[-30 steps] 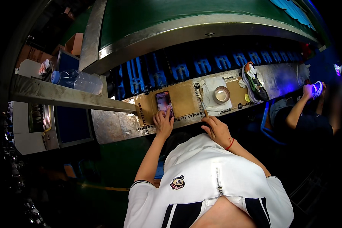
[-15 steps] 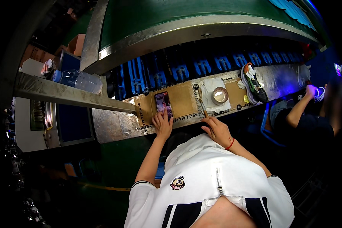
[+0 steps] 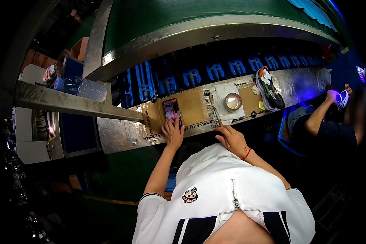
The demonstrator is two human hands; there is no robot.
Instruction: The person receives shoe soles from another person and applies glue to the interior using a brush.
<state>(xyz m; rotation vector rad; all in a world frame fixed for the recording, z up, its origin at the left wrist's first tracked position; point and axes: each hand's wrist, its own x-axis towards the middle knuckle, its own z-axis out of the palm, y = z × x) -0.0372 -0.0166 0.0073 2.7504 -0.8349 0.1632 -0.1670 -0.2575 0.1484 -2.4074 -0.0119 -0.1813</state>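
"How do we have our left hand (image 3: pixel 173 134)?"
"Gripping nothing: its fingers are loosely spread, one fingertip at the lower part of the phone (image 3: pixel 171 106). We cannot tell whether it presses. The phone lies just beyond that hand, screen lit, on the flat cardboard (image 3: pixel 195 108)."
"And our right hand (image 3: pixel 233 140)?"
"There we have fingers closed around the brown handle of a brush (image 3: pixel 218 119). Its far end points away from our grip, by the edge of a white sheet (image 3: pixel 223 92)."
"What do we see past that grip?"
"Just beyond it, a round container (image 3: pixel 232 102) stands on the sheet. Farther to the right of our grip, a dark shoe with orange (image 3: pixel 271 90) is on the metal bench (image 3: pixel 114 136). Well to the right, a co-worker's hand (image 3: pixel 332 96) is at a blue-lit shoe (image 3: pixel 343 100)."
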